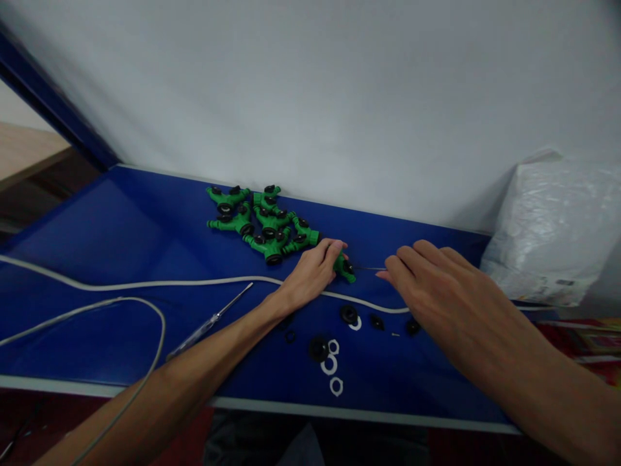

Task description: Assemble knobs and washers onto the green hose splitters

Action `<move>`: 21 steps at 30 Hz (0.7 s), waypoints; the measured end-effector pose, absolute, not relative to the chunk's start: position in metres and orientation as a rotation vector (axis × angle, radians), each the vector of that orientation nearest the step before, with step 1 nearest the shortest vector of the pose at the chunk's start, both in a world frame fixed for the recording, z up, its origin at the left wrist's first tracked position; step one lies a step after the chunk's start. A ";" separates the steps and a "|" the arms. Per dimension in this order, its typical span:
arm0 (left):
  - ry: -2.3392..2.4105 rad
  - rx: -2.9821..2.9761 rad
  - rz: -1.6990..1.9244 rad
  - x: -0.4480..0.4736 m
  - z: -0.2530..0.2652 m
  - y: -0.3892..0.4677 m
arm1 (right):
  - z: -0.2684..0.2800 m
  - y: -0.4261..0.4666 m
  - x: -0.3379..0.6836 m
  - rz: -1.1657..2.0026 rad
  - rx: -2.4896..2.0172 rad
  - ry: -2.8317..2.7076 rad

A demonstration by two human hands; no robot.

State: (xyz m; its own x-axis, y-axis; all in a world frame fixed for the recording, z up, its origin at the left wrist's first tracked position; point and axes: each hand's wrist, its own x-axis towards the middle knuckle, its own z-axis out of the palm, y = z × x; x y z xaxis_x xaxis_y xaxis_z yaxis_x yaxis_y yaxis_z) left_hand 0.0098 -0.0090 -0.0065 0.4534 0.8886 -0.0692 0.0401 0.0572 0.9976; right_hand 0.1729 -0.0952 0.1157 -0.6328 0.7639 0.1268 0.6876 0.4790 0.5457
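Note:
My left hand (313, 272) is closed around a green Y-shaped hose splitter (344, 267) with a black valve knob, resting low over the blue table. From the right, my right hand (429, 275) grips a screwdriver; its handle is hidden in my fingers. The thin metal shaft of that screwdriver (369, 268) points left, its tip at the splitter's black knob. Several more green splitters (269, 223) with black knobs lie grouped behind my left hand. Below my hands are black caps (319, 348), white ring washers (336, 386), black knobs (377, 321) and a small screw (395, 334).
A second screwdriver (208, 327) with a clear handle lies left of my forearm. A white cable (145, 283) crosses the blue table (97, 226) beneath my left wrist. At the right stands a white plastic bag (553, 226) against the pale wall (315, 97).

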 end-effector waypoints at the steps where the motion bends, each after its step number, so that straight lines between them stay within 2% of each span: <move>1: 0.902 1.369 0.795 0.010 -0.006 -0.009 | 0.116 -0.095 0.173 0.868 1.274 2.575; 7: 0.920 1.391 0.780 0.009 -0.005 -0.008 | 0.113 -0.095 0.165 0.932 1.311 2.512; 21: 0.926 1.427 0.794 0.009 -0.009 -0.007 | 0.117 -0.096 0.166 0.841 1.230 2.670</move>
